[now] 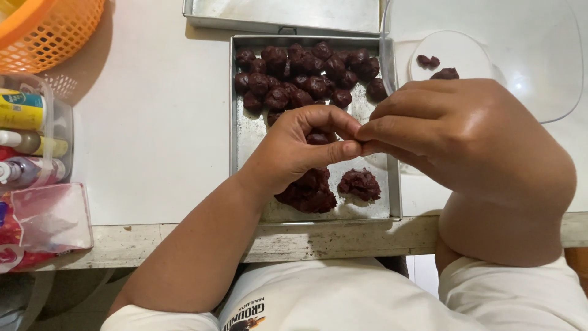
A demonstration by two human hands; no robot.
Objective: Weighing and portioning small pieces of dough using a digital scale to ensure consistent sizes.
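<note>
At the far left edge of the surface (pixel 153 122) I see a clear plastic container (pixel 61 122) holding small bottles lying on their sides. The top bottle (pixel 21 109) has a yellow body with a blue-and-green label. Below it lies a white-capped bottle (pixel 30 143) with a yellowish label, then a clear bottle (pixel 24 171) with a reddish label. In front of the container sits a see-through plastic pouch (pixel 43 224), printed red and pink.

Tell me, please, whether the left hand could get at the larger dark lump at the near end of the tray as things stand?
Probably yes: the left hand hovers directly above the larger dark lump in the metal tray, with nothing between them, though its fingers pinch a small dark piece.
</note>
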